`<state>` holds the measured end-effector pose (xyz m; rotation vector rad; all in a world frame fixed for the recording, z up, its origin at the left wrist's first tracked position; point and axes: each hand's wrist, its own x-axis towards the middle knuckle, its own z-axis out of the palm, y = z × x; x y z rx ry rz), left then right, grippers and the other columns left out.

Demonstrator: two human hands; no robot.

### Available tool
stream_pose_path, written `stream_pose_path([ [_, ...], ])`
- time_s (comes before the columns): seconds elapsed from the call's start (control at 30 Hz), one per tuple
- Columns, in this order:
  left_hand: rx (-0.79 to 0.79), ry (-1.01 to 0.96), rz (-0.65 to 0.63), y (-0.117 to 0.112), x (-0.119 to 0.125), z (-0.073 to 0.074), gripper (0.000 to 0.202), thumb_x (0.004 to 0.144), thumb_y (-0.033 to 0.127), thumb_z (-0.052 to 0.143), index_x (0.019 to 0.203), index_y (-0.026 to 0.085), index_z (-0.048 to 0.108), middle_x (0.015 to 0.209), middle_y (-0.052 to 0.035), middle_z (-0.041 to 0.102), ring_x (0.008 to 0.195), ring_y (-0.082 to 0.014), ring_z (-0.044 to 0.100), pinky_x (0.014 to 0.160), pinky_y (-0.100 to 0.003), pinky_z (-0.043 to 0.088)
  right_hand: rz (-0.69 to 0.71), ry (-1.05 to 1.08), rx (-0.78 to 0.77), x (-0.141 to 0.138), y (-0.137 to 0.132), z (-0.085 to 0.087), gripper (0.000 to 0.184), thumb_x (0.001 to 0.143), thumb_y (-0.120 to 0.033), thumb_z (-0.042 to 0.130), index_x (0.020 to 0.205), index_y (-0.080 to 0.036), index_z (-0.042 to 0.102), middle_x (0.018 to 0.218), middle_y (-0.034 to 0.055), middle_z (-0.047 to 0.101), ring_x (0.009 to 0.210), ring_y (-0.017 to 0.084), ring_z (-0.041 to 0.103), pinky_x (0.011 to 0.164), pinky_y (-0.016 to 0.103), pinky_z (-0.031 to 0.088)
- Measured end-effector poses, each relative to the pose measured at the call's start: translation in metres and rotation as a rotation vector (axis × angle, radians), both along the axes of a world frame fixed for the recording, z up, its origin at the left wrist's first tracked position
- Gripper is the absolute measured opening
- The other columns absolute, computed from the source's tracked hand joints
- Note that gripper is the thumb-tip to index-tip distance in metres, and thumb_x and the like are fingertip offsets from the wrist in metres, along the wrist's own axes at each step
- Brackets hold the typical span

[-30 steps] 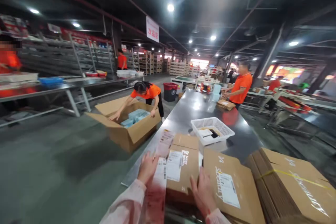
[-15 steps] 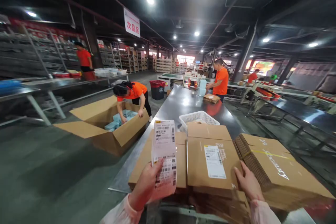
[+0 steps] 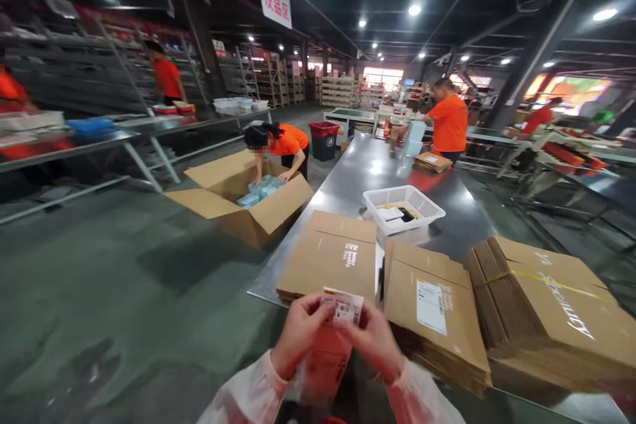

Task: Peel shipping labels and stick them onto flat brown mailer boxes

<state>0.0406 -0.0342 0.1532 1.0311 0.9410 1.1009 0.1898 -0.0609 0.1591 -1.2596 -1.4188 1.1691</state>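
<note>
A strip of shipping labels (image 3: 344,308) is pinched between both my hands near the table's front edge. My left hand (image 3: 301,334) is closed on its left side, and my right hand (image 3: 376,341) grips the right side. The lower part of the strip hangs down, blurred. Just beyond my hands lies a stack of flat cardboard boxes (image 3: 322,255) with white print. To the right is another stack of flat cartons (image 3: 447,265), its top one bearing a stuck-on shipping label (image 3: 431,307).
A bundle of flat cartons (image 3: 556,278) tied with yellow strap lies at the right. Behind stands a white plastic basket (image 3: 422,209) with small items on the metal table (image 3: 348,179). One co-worker (image 3: 293,142) bends over a large open carton (image 3: 209,205); another (image 3: 450,122) stands across the table.
My right hand has left the labelled carton stack and joined my left on the label strip. The strip has moved lower and closer, its top now tilted away. The view has swung left.
</note>
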Motion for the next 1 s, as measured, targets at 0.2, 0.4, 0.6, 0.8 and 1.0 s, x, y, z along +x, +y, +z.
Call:
stream_pose_path([
  [0.2, 0.032, 0.124, 0.234, -0.004, 0.006, -0.017, 0.046, 0.064, 0.057, 0.069, 0.053, 0.014, 0.059, 0.050, 0.0011, 0.056, 0.051, -0.0113, 0.047, 0.052, -0.023, 0.036, 0.118, -0.245, 0.031, 0.012, 0.033, 0.021, 0.035, 0.076, -0.050, 0.062, 0.084, -0.019, 0.075, 0.079, 0.0066, 0.074, 0.073, 0.023, 0.067, 0.065, 0.031, 0.053],
  [0.4, -0.102, -0.112, 0.078, 0.018, 0.004, -0.043, 0.045, 0.054, 0.045, 0.081, 0.081, 0.011, 0.069, 0.075, -0.0058, 0.069, 0.068, -0.0165, 0.059, 0.067, -0.026, 0.044, -0.058, -0.470, 0.252, 0.006, 0.084, 0.005, 0.020, 0.073, -0.039, 0.065, 0.072, -0.021, 0.075, 0.092, 0.0075, 0.069, 0.086, 0.021, 0.064, 0.078, 0.032, 0.050],
  [0.6, -0.284, -0.211, -0.163, -0.002, -0.013, -0.096, 0.058, 0.050, 0.046, 0.083, 0.091, 0.006, 0.072, 0.084, -0.0150, 0.071, 0.077, -0.0245, 0.063, 0.074, -0.033, 0.046, -0.322, -0.749, 0.137, 0.007, 0.187, -0.020, 0.025, 0.069, -0.034, 0.068, 0.086, -0.017, 0.074, 0.115, 0.0137, 0.059, 0.108, 0.029, 0.054, 0.094, 0.043, 0.040],
  [0.8, -0.311, -0.164, -0.319, -0.054, -0.047, -0.076, 0.048, 0.059, 0.049, 0.078, 0.087, 0.011, 0.073, 0.076, -0.0098, 0.070, 0.069, -0.0212, 0.062, 0.063, -0.028, 0.046, -0.022, -1.180, 0.281, -0.011, 0.189, -0.036, 0.075, 0.077, -0.053, 0.057, 0.138, -0.015, 0.039, 0.149, 0.0188, 0.026, 0.136, 0.037, 0.021, 0.106, 0.064, 0.009],
  [1.0, -0.144, 0.040, -0.059, 0.000, -0.073, -0.010, 0.055, 0.066, 0.057, 0.066, 0.090, 0.007, 0.071, 0.075, -0.0115, 0.070, 0.064, -0.0204, 0.062, 0.059, -0.028, 0.047, 0.654, -0.943, 0.613, -0.002, 0.090, -0.051, 0.051, 0.090, -0.047, 0.038, 0.134, -0.022, 0.046, 0.143, 0.0101, 0.041, 0.135, 0.027, 0.031, 0.112, 0.050, 0.019],
])
